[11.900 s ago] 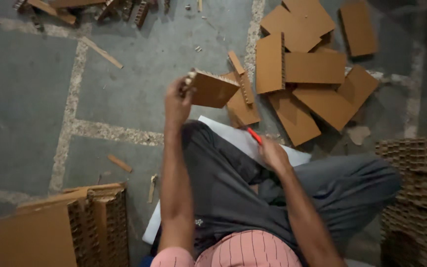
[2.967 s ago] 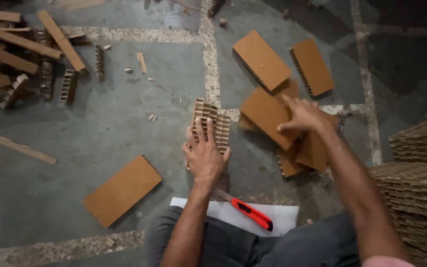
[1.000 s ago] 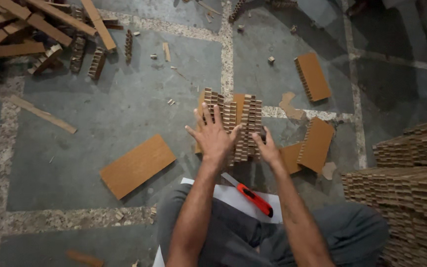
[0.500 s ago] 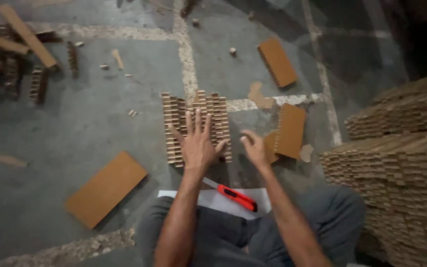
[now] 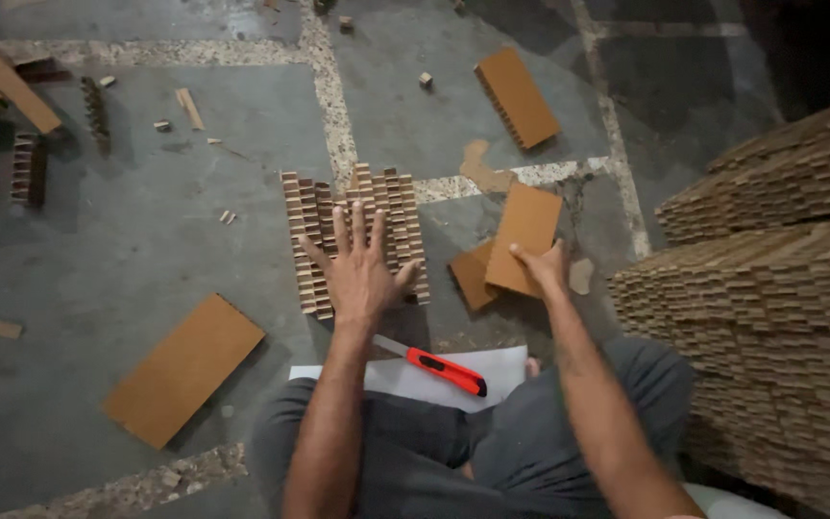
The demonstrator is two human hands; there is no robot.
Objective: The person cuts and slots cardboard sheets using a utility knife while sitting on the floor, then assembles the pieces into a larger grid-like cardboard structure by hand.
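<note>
The biggest thing I see is the stack of corrugated sheets (image 5: 770, 308) on the right, layered high and cut off by the right and bottom edges, so I cannot tell how far it runs. Its upper part fades into a dark corner where nothing can be made out.

The floor (image 5: 146, 231) is grey slab with speckled joint lines. At the far left a heap of strips and offcuts (image 5: 2, 115) is cropped by the edge, dim and hard to sort.

Below centre, my lap in grey trousers (image 5: 415, 452) hides the lower part of a white sheet (image 5: 425, 375), on which a red utility knife (image 5: 434, 363) lies; its blade end points toward my left wrist.

A flat brown board (image 5: 184, 370) lies alone at lower left, well apart from both hands.

The slotted cardboard block (image 5: 353, 231) sits on the floor at centre. My left hand (image 5: 357, 269) lies flat on it, fingers spread wide, covering its lower middle.

My right hand (image 5: 540, 267) pinches the lower edge of a tilted brown panel (image 5: 525, 235); the fingers close on it, though their tips are hidden behind it. Another panel (image 5: 473, 277) is half covered beneath. A further panel (image 5: 518, 96) lies beyond, apart.
</note>
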